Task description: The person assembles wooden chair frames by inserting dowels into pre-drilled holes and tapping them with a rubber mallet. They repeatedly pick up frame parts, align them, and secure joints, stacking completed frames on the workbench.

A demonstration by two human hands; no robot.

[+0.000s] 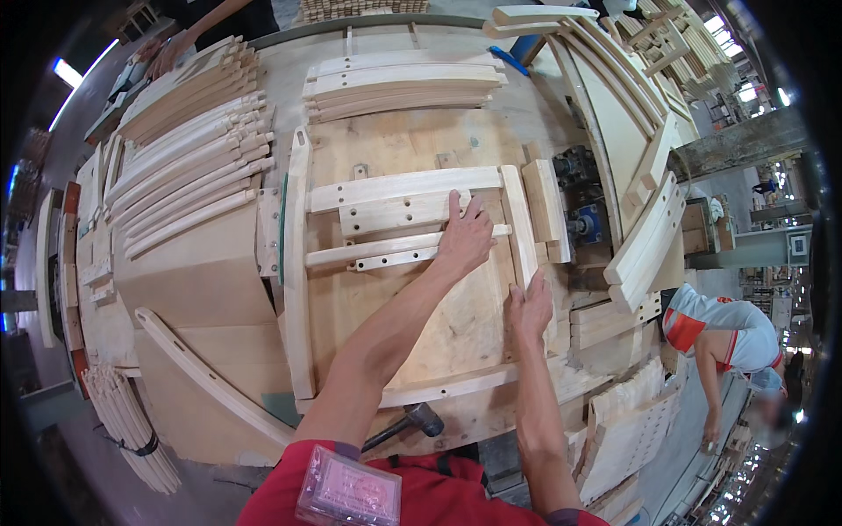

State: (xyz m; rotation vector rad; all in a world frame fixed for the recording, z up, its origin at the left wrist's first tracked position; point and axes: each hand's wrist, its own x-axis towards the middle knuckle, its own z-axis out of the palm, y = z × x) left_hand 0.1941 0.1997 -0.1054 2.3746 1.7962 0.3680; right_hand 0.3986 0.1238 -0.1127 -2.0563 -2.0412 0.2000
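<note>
A pale wooden frame lies on a plywood board (421, 320), with a long post (299, 263) on its left and a shorter post (518, 223) on its right. Between them run a wide upper rail (403, 187) and a narrow lower rail (377, 251). My left hand (467, 235) reaches over the narrow rail, fingers bent onto the right end of a drilled wooden block (386, 216). Its thumb is hidden. My right hand (531, 307) is closed around the lower part of the right post. A drilled strip (395, 259) lies below the narrow rail.
Stacked slats stand at the left (193, 167) and back (399, 83). A black-headed mallet (424, 419) lies near my body beside a curved front rail (452, 386). Leaning wooden parts (647, 237) and a bending co-worker (724, 329) are at the right. Another person's arm shows at upper left.
</note>
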